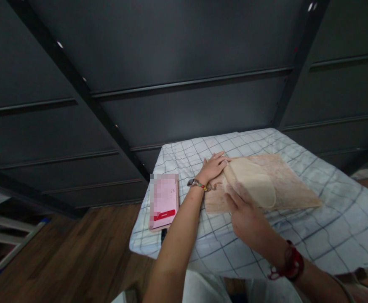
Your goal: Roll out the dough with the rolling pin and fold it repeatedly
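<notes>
A soft-looking, cream-coloured flat piece (256,183), perhaps cloth, lies on a tan mottled mat (291,185). Its right end is rounded, and a narrow folded or rolled strip runs along its left edge. My left hand (214,167) rests at the far end of that strip, fingers stretched out and apart. At the near end, my right hand (245,214) has its fingers closed on the strip, slightly blurred; what lies under the fingertips is hidden. A beaded bracelet is on my left wrist, and a red one on my right.
To the left of my left forearm lies a phone (165,202) with a pink screen, partly pixelated. A checked white cloth (184,158) covers the surface under everything. Dark metal panels (190,113) stand directly behind. Wooden flooring (108,244) shows at lower left.
</notes>
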Available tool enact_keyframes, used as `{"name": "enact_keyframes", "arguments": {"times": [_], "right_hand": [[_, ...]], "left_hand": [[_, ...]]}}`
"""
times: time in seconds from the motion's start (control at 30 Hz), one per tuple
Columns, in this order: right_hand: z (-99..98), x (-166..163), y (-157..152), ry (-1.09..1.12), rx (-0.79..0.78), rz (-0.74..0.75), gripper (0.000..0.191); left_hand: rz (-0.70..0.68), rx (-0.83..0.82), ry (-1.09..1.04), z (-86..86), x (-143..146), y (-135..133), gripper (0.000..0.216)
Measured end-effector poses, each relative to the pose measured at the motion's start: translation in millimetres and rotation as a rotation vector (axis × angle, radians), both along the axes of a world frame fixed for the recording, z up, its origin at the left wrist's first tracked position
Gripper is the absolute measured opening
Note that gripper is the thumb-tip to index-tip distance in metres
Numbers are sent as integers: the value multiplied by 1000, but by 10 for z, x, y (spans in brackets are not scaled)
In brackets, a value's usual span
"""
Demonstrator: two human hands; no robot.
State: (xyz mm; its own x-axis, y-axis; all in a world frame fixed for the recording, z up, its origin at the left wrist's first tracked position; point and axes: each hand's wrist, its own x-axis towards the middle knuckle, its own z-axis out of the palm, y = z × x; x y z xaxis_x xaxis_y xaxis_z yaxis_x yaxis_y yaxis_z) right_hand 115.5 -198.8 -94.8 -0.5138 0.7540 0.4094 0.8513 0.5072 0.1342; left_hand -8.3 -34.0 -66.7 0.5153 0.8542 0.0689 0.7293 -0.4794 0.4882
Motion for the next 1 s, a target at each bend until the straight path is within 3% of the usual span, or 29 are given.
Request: {"name": "enact_keyframes", "arguments": {"times": [0.43, 0.63, 0.83, 1.0], "right_hand": [[142, -322, -16, 97, -37, -5, 36], [119, -347, -35, 162, 1, 23, 43], [26, 116, 29, 241, -44, -7, 54], [213, 789, 259, 337, -60, 30, 53]], "left_hand": [[-28, 149, -267, -134, -131, 92, 25], [-4, 209, -232, -110, -77, 60, 21], [80, 223, -29, -79, -45, -35, 27], [42, 290, 98, -27, 3, -73, 36]]}}
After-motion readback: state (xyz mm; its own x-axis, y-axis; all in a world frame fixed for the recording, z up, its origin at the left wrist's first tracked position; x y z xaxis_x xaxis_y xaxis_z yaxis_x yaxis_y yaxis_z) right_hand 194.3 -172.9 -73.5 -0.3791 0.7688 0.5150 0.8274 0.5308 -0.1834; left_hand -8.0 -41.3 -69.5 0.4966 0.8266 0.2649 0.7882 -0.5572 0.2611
